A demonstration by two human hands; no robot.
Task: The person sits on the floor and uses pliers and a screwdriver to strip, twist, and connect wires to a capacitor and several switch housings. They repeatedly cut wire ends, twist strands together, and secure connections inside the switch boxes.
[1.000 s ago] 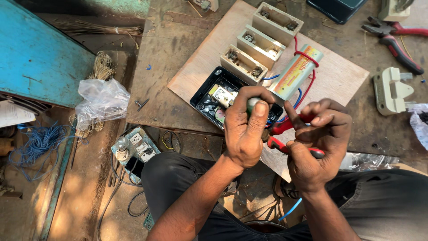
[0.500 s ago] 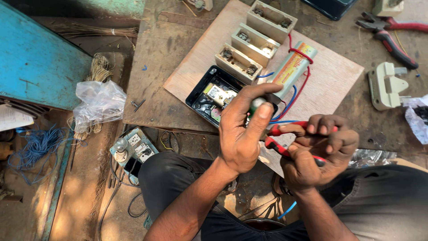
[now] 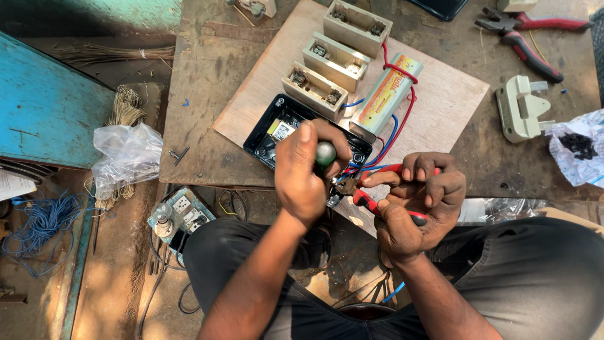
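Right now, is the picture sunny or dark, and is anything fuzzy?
Head view: bright sun falls on the plywood board and the crumpled paper, nearly washing the paper out; dappled shade covers the ground at the lower left. The left hand on the green-handled screwdriver and the right hand with red-handled pliers look sharp; edges bend slightly.

screwdriver handle [image 3: 325, 153]: green, kinda translucent
pliers [image 3: 384, 200]: red grips with black bits
black box [image 3: 277, 135]: black
fuse holders [image 3: 314, 90]: pale beige
wires [image 3: 395, 129]: red and blue
plywood board [image 3: 447, 104]: light tan
spare pliers [image 3: 528, 34]: red and black
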